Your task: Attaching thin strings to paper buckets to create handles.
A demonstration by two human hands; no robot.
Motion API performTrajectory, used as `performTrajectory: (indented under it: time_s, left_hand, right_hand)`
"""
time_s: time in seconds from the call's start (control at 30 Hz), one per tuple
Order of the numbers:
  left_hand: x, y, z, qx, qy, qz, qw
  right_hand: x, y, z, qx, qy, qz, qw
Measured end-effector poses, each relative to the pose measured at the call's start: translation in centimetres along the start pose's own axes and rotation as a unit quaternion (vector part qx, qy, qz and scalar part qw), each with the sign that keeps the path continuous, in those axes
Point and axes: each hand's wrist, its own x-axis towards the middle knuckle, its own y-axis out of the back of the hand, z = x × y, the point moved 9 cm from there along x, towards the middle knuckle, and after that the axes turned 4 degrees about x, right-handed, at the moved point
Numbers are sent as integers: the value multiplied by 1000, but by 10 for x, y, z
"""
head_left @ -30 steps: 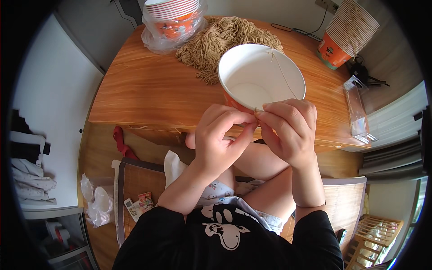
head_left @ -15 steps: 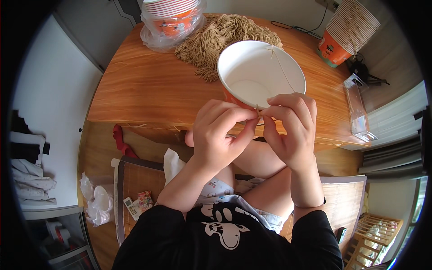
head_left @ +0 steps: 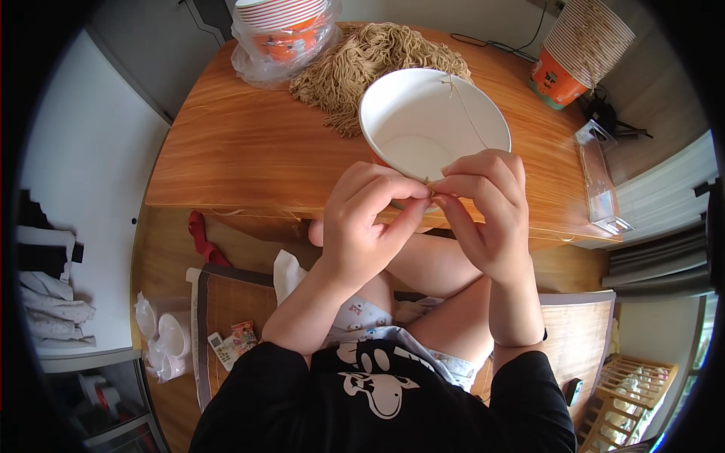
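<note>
Head view, looking down over a round wooden counter [head_left: 226, 151]. Left hand [head_left: 366, 226] and right hand [head_left: 483, 211] brought together at the near rim of a white paper bowl [head_left: 430, 124], which stands upright on the counter close to its near edge. Left grip pinched: thumb and forefinger pressed together on a thin tan string [head_left: 464, 106] right at the rim. Right grip likewise closed on the same string, fingertips [head_left: 445, 189] touching those of the left hand. String seen running from the far rim across the bowl's inside toward the pinch point; near the fingers too fine to follow exactly. Bowl inside white, with orange showing on its outer wall below the rim.

Behind the bowl, touching or just beside its far-left edge, a heap of tan strings [head_left: 362, 64] spread on the counter. Farther left of the heap, a stack of bowls in a clear plastic bag [head_left: 283, 34]. At the far right of the counter, well apart from the hands, another stack of bowls lying tilted [head_left: 578, 45], striped sides showing. Near the right edge, a clear plastic box [head_left: 596, 181]. Below the counter, bare knees, a woven mat [head_left: 226, 302] on the floor, and a red sock [head_left: 200, 234] beside it.
</note>
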Motion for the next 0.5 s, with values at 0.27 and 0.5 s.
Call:
performTrajectory:
  time_s: [0.27, 0.5]
  left_hand:
    - [3, 3, 5, 64, -34, 6, 997]
    - [3, 1, 2, 10, -7, -2, 1000]
  right_hand:
    - [3, 3, -1, -39, 0, 5, 999]
    - [0, 0, 6, 2, -34, -4, 999]
